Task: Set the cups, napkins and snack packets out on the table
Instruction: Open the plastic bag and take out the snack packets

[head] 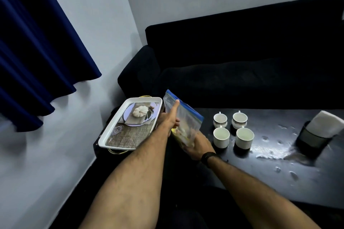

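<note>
Both my hands hold a clear zip bag [186, 117] with a blue seal strip and yellowish snack contents, above the left end of the dark table [260, 169]. My left hand [169, 119] grips its upper side with the thumb raised. My right hand [197, 145] grasps the bag's bottom; a black band is on that wrist. Several white cups [221, 136] stand in a square group just right of the bag. White napkins [324, 123] sit in a dark holder [312, 140] at the table's right.
A white rectangular tray [128, 122] with a printed picture inside rests at the table's left end, partly beyond its edge. A black sofa [242, 65] runs behind the table. A blue curtain [37, 52] hangs against the wall on the left. The tabletop shows wet glare.
</note>
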Demonstrator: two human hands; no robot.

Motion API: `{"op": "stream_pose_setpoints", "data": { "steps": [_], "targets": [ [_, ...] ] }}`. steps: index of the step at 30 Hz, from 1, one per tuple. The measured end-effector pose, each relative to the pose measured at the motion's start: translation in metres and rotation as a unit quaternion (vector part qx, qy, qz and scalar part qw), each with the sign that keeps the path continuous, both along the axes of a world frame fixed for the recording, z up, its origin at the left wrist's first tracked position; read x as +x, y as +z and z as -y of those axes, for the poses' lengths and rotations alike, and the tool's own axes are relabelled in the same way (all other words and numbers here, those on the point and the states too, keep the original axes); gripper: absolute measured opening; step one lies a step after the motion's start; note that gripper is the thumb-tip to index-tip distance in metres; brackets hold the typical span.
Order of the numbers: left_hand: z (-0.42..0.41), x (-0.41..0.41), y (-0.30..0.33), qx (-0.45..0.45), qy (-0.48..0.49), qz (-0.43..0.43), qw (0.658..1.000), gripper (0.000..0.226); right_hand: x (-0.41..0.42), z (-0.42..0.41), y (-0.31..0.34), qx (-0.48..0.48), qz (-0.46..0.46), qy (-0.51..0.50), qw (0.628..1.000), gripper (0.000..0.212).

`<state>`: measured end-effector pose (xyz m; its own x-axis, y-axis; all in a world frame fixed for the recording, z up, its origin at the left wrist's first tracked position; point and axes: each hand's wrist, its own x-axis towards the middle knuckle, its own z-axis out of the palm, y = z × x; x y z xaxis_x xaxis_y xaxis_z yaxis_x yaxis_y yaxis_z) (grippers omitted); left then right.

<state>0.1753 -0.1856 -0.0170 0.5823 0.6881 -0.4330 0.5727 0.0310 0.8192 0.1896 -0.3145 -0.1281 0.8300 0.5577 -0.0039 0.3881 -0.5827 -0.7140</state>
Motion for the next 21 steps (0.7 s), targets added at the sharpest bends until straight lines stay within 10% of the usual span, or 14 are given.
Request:
{"op": "stream_pose_setpoints", "data": {
  "steps": [9,21],
  "targets": [
    [0.010,-0.002,0.015,0.055,0.011,0.000,0.998,0.044,0.013,0.023,0.038,0.003,0.094,0.136,0.986,0.046],
    [0.025,-0.023,0.024,-0.001,-0.085,0.068,0.994,0.029,0.019,0.014,0.103,0.162,-0.034,0.007,0.986,0.029]
  ]
}}
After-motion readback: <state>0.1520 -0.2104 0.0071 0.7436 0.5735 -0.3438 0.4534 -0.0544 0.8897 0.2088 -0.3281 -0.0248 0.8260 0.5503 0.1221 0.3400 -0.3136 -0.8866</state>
